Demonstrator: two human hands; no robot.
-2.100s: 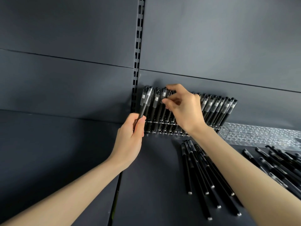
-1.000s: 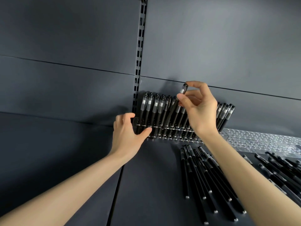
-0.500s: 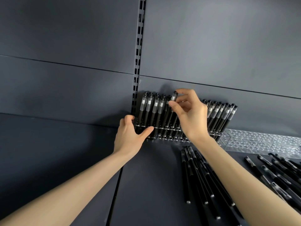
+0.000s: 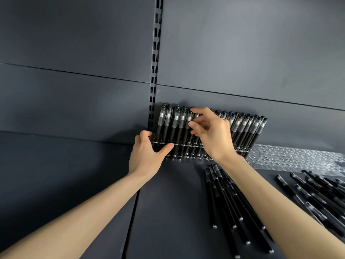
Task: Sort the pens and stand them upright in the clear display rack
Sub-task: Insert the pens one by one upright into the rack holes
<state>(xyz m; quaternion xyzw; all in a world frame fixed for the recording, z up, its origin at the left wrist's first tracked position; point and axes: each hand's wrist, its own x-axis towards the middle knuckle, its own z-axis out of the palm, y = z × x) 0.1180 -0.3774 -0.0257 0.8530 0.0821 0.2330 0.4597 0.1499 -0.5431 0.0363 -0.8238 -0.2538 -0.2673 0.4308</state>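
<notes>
The left rack [image 4: 194,145] and the right rack [image 4: 298,156] make two clear display racks along the back edge of the shelf [image 4: 168,202]. Two rows of standing pens [image 4: 175,128] fill the left one; the right hand [image 4: 212,135] hides some, so their number cannot be told. Seven loose pens [image 4: 224,199] lie mid-shelf, and at least eight piled pens [image 4: 321,191] lie at its right edge. Counting the left hand [image 4: 147,156], there are two hands.

Middle pens [image 4: 189,141] behind right hand [image 4: 211,135], loose pens [image 4: 317,193] cropped
</notes>
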